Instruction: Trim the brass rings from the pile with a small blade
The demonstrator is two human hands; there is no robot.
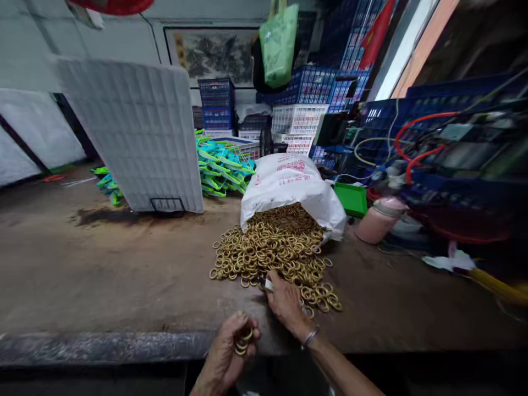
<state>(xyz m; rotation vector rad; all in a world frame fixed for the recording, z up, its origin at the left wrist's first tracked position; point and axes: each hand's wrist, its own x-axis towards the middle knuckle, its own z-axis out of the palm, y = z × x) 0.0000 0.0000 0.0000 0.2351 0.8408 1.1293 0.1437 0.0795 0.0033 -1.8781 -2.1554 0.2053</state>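
My left hand (226,344) is curled near the table's front edge, with several gold-coloured rings (242,347) held in its fingers. At the front of a heap of the same rings (268,250), my right hand (286,301) reaches down with its fingers closed together. A small white and dark piece (268,284) shows at its fingertips; whether it is a tool or a finger wrapping I cannot make out. The heap spills from the mouth of a white woven sack (284,179) with red print, which lies on its side. A metal bracelet circles my right wrist.
A tall white ribbed panel (136,132) stands on the table (103,275) at left. Behind it lie green and blue plastic pieces (225,165). Right of the sack are a green tray (350,199) and a pinkish jar (379,220). Stacked crates (299,118) stand behind.
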